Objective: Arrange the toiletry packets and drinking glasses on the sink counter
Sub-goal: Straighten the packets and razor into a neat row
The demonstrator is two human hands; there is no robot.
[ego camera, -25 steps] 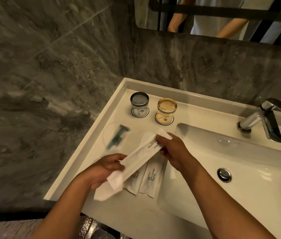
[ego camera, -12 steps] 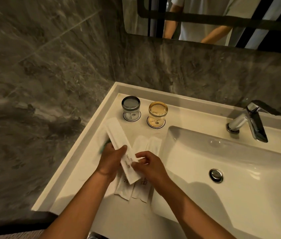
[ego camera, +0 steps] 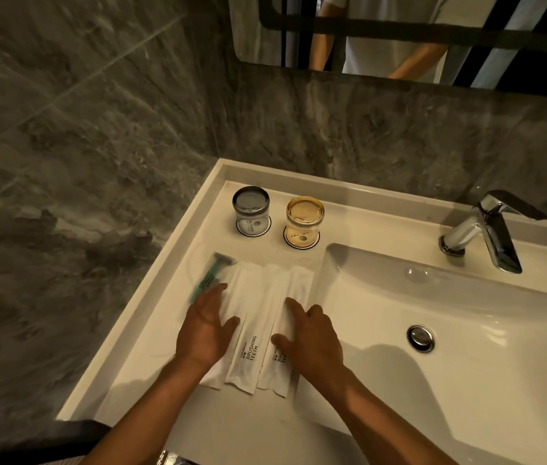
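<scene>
Three white toothbrush packets lie side by side on the white counter [ego camera: 151,347]. My left hand [ego camera: 206,327] rests flat on the left packet [ego camera: 237,290], fingers spread. The middle packet [ego camera: 253,344] reads "BRUSHING TEETH". My right hand [ego camera: 312,337] lies flat on the right packet [ego camera: 295,286]. A clear packet with a green razor [ego camera: 210,280] lies at the left end, beside my left fingertips. Two upturned glasses stand behind on round coasters: a grey glass [ego camera: 251,209] and an amber glass [ego camera: 304,219].
The sink basin [ego camera: 433,330] with its drain [ego camera: 420,337] lies right of the packets. A chrome tap [ego camera: 487,229] stands at the back right. A dark marble wall [ego camera: 81,146] borders the counter on the left. A mirror [ego camera: 399,38] hangs above.
The packet held in both hands has been laid down in the row. Both hands have let go and now press flat on the packets.
</scene>
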